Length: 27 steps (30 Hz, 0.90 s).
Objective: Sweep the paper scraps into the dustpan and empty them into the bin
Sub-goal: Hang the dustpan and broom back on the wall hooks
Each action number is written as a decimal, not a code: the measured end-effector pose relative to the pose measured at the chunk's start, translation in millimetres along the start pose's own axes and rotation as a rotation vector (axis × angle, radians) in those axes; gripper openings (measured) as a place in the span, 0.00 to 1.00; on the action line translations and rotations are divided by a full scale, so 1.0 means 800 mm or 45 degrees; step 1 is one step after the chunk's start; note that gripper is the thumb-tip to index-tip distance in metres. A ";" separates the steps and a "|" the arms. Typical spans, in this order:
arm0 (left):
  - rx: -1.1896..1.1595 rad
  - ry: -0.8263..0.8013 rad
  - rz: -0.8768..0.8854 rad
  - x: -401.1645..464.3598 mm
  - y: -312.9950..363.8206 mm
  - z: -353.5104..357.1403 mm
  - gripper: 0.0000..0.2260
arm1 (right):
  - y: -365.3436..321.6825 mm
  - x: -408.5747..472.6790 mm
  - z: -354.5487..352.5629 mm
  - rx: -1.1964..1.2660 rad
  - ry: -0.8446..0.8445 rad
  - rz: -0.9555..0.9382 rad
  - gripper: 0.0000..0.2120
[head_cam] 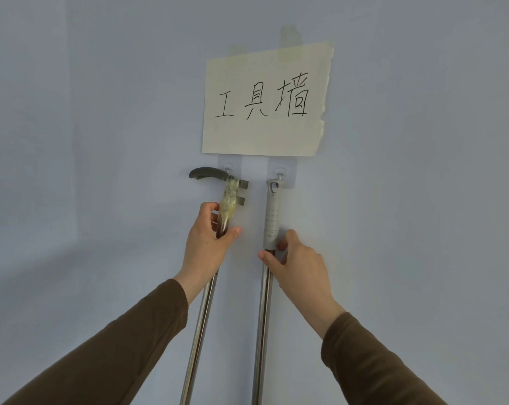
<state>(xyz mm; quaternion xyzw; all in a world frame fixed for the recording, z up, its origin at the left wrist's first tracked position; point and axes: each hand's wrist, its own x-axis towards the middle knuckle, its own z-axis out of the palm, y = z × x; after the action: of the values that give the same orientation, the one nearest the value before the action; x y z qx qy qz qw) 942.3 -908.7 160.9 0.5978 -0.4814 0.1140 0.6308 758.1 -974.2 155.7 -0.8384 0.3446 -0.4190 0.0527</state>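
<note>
both hands grip hanging tool poles: left hand (208, 239) wraps the taped, curved-handled pole (202, 311), right hand (294, 266) the grey-gripped pole (263, 311). each runs upright to a wall hook (280, 171) above the hands; lifting upward should free them. scraps, dustpan pan and bin are out of view.

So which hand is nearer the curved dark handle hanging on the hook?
Left. The left hand grips the pole just below the curved dark handle; the right hand holds the neighbouring pole, farther right.
</note>
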 end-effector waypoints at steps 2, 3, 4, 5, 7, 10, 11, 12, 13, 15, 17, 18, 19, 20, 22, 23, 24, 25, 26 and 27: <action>0.005 0.006 0.004 -0.001 -0.001 -0.001 0.22 | 0.001 -0.001 -0.002 -0.019 0.011 0.006 0.22; 0.009 0.006 0.005 -0.002 -0.002 -0.002 0.22 | 0.001 -0.001 -0.003 -0.026 0.014 0.012 0.22; 0.016 0.006 0.008 -0.002 -0.002 -0.002 0.22 | 0.001 -0.001 -0.004 -0.029 0.016 0.015 0.22; 0.026 0.007 0.011 -0.003 -0.002 -0.003 0.22 | 0.001 -0.001 -0.005 -0.031 0.018 0.015 0.22; 0.041 0.007 0.010 -0.003 -0.003 -0.004 0.22 | 0.000 0.000 -0.007 -0.037 0.023 0.010 0.21; 0.059 0.000 -0.011 -0.005 -0.005 -0.006 0.23 | 0.000 0.000 -0.010 -0.037 0.028 0.006 0.22; 0.067 -0.005 -0.019 -0.005 -0.005 -0.007 0.23 | 0.000 -0.001 -0.010 -0.039 0.027 0.004 0.22; 0.071 -0.006 -0.017 -0.007 -0.005 -0.008 0.24 | 0.000 -0.001 -0.011 -0.042 0.029 0.000 0.21; 0.079 -0.008 -0.017 -0.007 -0.005 -0.009 0.24 | 0.000 -0.001 -0.012 -0.045 0.032 -0.005 0.21; 0.084 -0.009 -0.011 -0.009 -0.005 -0.012 0.24 | 0.000 -0.001 -0.015 -0.052 0.043 -0.014 0.21; 0.102 -0.009 -0.006 -0.009 -0.004 -0.015 0.25 | 0.000 -0.001 -0.019 -0.065 0.056 -0.019 0.21; 0.110 0.001 0.006 -0.008 -0.005 -0.017 0.25 | 0.002 0.000 -0.020 -0.071 0.064 -0.029 0.21; 0.112 -0.001 0.005 -0.010 -0.003 -0.020 0.25 | 0.000 0.000 -0.023 -0.077 0.067 -0.030 0.21; 0.118 0.003 0.018 -0.010 -0.002 -0.022 0.25 | 0.000 0.000 -0.026 -0.087 0.075 -0.037 0.21; 0.127 -0.002 0.039 -0.012 0.001 -0.028 0.25 | -0.002 0.001 -0.032 -0.110 0.080 -0.051 0.22; 0.136 -0.012 0.042 -0.013 0.005 -0.032 0.26 | -0.004 0.001 -0.037 -0.110 0.075 -0.056 0.22; 0.145 -0.018 0.055 -0.013 0.007 -0.036 0.26 | -0.004 0.001 -0.042 -0.110 0.075 -0.073 0.22; 0.164 -0.032 0.057 -0.014 0.012 -0.041 0.26 | -0.007 0.001 -0.049 -0.107 0.067 -0.093 0.22; 0.187 -0.036 0.077 -0.013 0.011 -0.045 0.26 | -0.007 0.001 -0.053 -0.098 0.063 -0.121 0.21; 0.199 -0.050 0.086 -0.016 0.018 -0.050 0.26 | -0.012 -0.001 -0.059 -0.085 0.048 -0.138 0.20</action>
<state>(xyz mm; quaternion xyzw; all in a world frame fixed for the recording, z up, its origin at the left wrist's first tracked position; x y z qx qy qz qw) 944.2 -864.5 168.2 0.6307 -0.5031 0.1605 0.5686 728.0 -956.9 189.7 -0.8492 0.3133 -0.4252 -0.0046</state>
